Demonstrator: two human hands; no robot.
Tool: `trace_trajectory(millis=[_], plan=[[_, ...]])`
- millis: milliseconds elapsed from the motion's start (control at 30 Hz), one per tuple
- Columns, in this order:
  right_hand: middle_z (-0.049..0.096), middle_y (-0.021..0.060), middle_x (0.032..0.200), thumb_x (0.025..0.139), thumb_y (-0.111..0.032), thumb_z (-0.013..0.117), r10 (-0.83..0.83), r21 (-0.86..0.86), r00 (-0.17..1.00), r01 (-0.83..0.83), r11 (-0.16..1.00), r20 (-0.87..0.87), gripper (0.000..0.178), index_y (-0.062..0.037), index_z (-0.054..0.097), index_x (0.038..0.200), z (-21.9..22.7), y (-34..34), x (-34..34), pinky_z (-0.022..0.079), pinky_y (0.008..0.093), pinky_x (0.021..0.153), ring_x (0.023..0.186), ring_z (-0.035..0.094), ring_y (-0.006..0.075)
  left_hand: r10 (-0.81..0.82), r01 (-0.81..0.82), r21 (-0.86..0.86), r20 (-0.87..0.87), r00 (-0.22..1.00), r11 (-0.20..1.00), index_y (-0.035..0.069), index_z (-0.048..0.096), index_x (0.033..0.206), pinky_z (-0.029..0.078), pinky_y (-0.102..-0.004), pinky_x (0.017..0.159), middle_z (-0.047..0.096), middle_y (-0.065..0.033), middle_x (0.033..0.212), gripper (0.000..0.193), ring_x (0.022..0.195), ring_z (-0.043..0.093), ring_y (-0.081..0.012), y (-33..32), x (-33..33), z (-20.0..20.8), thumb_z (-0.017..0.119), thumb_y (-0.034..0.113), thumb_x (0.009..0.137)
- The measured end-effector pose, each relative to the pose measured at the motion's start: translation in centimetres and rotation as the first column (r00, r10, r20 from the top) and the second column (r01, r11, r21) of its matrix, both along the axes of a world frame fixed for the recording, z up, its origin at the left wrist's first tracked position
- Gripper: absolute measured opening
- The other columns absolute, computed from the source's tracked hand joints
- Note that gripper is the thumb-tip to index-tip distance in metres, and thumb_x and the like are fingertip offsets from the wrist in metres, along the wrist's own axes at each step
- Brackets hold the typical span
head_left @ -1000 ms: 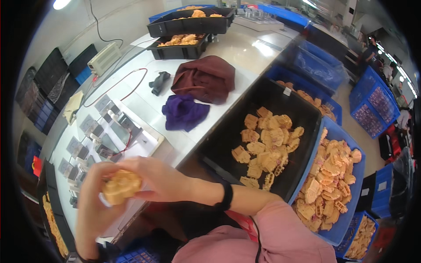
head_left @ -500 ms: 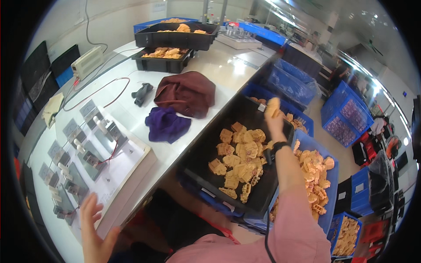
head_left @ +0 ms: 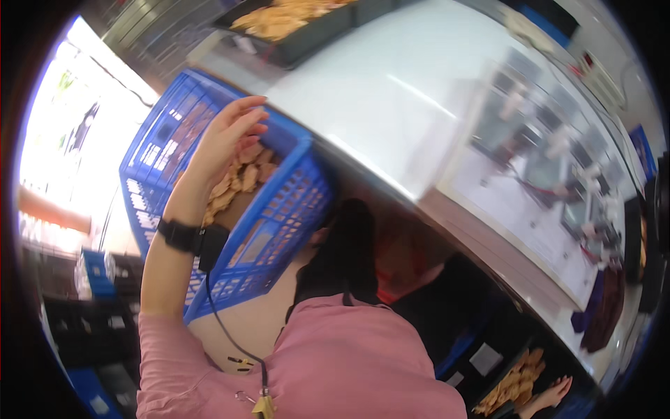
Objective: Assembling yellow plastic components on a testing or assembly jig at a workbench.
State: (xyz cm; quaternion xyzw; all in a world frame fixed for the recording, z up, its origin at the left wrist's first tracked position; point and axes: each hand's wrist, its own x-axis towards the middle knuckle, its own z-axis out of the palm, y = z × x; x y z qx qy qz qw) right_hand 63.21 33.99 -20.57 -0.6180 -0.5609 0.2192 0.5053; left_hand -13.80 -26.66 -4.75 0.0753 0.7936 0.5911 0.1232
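At the left, my left hand (head_left: 234, 133) is over a blue slatted plastic crate (head_left: 279, 202), its fingers apart and loosely bent, with nothing seen in them. Tan moulded plastic pieces (head_left: 244, 178) lie inside the crate beneath this hand and forearm. Far down at the lower right, my right hand (head_left: 556, 392) stretches out its fingers and appears to hold nothing. It is beside a black tray (head_left: 488, 391) with more tan pieces (head_left: 515, 380) in it. That hand looks small near the picture's rim.
A white table (head_left: 370, 105) runs across the top. On it stand a board (head_left: 481, 188) with several grey clamp fixtures, blurred, and a dark tray (head_left: 300, 49) of tan pieces. Dark red cloth (head_left: 606, 307) lies at the right. A cable (head_left: 227, 328) hangs from my left wrist strap.
The view has swung left to the blue crate. My left hand has gone from beside the fixtures to over the crate. The tan piece earlier in my right hand no longer shows there.
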Motion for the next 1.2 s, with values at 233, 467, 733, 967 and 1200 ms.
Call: trace_trajectory(millis=[233,467,733,967,1200], plan=[[0.066,0.012,0.088,0.101,-0.024,0.06,0.353,0.07,0.911,-0.375,0.925,0.215,0.033,0.0056,0.065,0.117,7.0,-11.9,-25.6,0.051,0.0304,0.065,0.075,0.06,0.0198,0.255,-0.065,-0.485,0.339,0.906,0.872,0.011,0.057,0.134,0.051,-0.0304,0.088,0.063,-0.0048,0.116,0.056,0.102,0.06,-0.0152,-19.2,-7.0,-11.9,0.071,0.041,0.088],[0.063,0.0166,0.1,0.103,-0.027,0.055,0.328,-0.087,0.835,-0.324,0.942,0.441,0.049,0.0125,0.053,0.131,9.2,-17.0,-29.0,0.05,0.0329,0.072,0.081,0.057,0.0219,0.1,0.165,-0.756,0.291,0.951,0.633,0.01,0.054,0.136,0.051,-0.0407,0.095,0.065,-0.0188,0.123,0.067,0.114,0.063,-0.0328,-22.9,-8.0,-27.3,0.075,0.038,0.079],[0.067,0.0097,0.088,0.099,-0.028,0.062,0.403,-0.222,0.819,-0.34,0.914,0.409,0.034,0.0043,0.065,0.105,8.7,-18.8,-27.9,0.049,0.0319,0.063,0.075,0.059,0.0174,-0.219,0.376,-0.357,0.408,0.886,0.855,0.005,0.043,0.146,0.044,-0.0413,0.108,0.055,-0.0275,0.135,0.087,0.13,0.052,-0.034,-11.9,-5.3,-41.0,0.077,0.045,0.077],[0.069,0.0105,0.092,0.101,-0.025,0.059,0.561,-0.401,0.809,-0.462,0.791,0.176,0.028,0.0023,0.064,0.109,9.5,-17.5,-27.2,0.051,0.033,0.068,0.08,0.062,0.0192,-0.054,0.173,-0.403,0.29,0.955,0.898,-0.001,0.042,0.144,0.047,-0.0407,0.104,0.049,-0.0273,0.137,0.089,0.131,0.049,-0.0365,-4.9,-3.7,-41.5,0.079,0.044,0.077],[0.052,-0.001,0.077,0.106,-0.021,0.051,0.682,-0.179,0.585,-0.686,0.705,0.439,0.02,-0.0028,0.06,0.103,11.7,-21.8,-36.1,0.037,0.0194,0.062,0.066,0.046,0.0045,-0.283,0.416,-0.236,0.446,0.849,0.878,-0.004,0.059,0.121,0.053,-0.0338,0.085,0.066,-0.016,0.107,0.056,0.099,0.065,-0.0259,-7.9,-3.1,-34.2,0.075,0.031,0.08]])
